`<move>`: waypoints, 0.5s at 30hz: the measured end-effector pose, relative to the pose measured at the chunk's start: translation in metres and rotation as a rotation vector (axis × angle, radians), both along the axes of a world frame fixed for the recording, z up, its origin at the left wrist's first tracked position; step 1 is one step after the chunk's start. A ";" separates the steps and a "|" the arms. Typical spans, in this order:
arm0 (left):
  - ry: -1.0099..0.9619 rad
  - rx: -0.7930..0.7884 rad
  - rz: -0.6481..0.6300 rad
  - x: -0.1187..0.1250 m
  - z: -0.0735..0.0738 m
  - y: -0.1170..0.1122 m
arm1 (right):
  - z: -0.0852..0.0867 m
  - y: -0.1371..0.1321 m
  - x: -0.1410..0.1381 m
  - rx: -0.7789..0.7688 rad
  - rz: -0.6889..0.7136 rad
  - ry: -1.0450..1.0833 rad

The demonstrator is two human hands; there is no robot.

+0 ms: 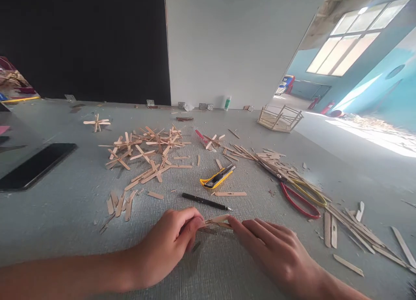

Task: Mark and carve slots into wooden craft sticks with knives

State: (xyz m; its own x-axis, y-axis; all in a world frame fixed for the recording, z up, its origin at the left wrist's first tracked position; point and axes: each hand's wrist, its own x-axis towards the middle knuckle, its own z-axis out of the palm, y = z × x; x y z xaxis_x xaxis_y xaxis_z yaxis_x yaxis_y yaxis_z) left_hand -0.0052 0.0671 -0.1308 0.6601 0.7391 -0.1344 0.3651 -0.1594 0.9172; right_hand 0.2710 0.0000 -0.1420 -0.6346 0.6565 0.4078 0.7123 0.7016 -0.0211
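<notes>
Both of my hands meet low in the middle over the grey table (65, 213). My left hand (169, 243) pinches one end of a few flat wooden sticks (218, 221) held together. My right hand (276, 252) grips the other end with its fingertips. Just beyond the sticks lies a black pen (206, 201). A yellow utility knife (217, 177) rests a little farther back, with a single stick (230, 194) beside it.
Heaps of crossed wooden sticks (143, 150) cover the table's middle. Red and yellow scissors (300, 196) and more sticks (354, 230) lie at the right. A black phone (34, 166) sits at the left, a stick frame (280, 118) and glue bottle (227, 103) at the back.
</notes>
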 end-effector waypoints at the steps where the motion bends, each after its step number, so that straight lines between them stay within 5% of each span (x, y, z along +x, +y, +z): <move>1: 0.009 0.015 0.000 0.000 -0.001 0.001 | 0.001 0.000 0.000 0.002 0.005 -0.007; 15: 0.097 0.015 -0.045 0.003 0.008 0.004 | 0.008 0.001 -0.004 -0.038 0.053 -0.030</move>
State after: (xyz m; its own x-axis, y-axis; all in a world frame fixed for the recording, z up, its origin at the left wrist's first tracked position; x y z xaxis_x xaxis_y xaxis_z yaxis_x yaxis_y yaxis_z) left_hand -0.0026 0.0714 -0.1230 0.6773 0.7111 -0.1889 0.4444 -0.1908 0.8753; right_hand 0.2669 0.0008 -0.1342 -0.6805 0.6363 0.3634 0.6750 0.7373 -0.0271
